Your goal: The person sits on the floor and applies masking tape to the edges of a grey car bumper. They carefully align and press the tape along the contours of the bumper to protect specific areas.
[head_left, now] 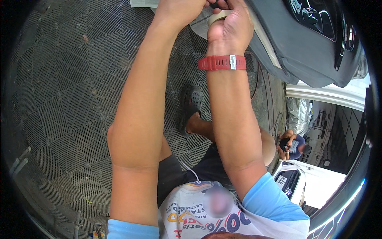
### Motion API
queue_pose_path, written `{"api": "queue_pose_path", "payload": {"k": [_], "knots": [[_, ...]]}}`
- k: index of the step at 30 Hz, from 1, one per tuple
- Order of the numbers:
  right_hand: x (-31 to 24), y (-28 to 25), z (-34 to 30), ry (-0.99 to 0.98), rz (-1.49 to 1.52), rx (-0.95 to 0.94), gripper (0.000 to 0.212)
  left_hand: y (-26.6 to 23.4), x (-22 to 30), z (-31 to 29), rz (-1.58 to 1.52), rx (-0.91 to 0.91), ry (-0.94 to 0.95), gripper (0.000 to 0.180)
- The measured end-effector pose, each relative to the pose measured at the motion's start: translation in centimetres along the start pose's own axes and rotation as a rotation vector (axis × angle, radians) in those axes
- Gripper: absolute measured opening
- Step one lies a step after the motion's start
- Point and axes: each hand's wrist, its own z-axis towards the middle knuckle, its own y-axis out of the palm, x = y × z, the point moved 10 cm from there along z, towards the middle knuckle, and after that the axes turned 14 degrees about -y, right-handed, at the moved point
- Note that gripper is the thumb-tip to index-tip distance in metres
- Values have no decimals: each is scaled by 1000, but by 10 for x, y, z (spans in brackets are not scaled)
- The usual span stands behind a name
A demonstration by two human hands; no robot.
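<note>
At the top edge, my left hand [181,10] is partly cut off, its visible fingers curled in close to my right hand. What they pinch, if anything, I cannot make out. My right hand [235,28], palm turned up and fingers bent, holds a roll of cream masking tape [218,16] against the palm. Behind the hands lies a sheet of printed paper [200,27], beside the grey lower edge of a car bumper [294,44]. A red watch strap [217,63] circles my right wrist.
Dark grated mats [75,87] cover the floor. My foot in a dark clog [191,104] stands between my forearms. A thin red hose [256,79] runs under the bumper. At the right, a person [295,146] sits near a white car [289,179] and a silver cover [297,115].
</note>
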Motion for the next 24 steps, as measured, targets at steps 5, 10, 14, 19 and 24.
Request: {"api": "queue_pose_path", "payload": {"k": [5,10,14,19,24], "knots": [[-2,0,1,-28,7,16,25,-2,-1,0,35,25,-34,26],[-2,0,0,-8,9,16,25,-2,-3,1,23,15,-35,26],[-1,-3,1,-4,-17,13,26,-2,2,-5,9,4,-7,26],[-4,-3,-2,-2,-15,-13,26,-3,-2,0,18,13,-18,26],[-5,-4,-2,58,-4,7,22,-1,4,-7,11,-7,2,26]]}}
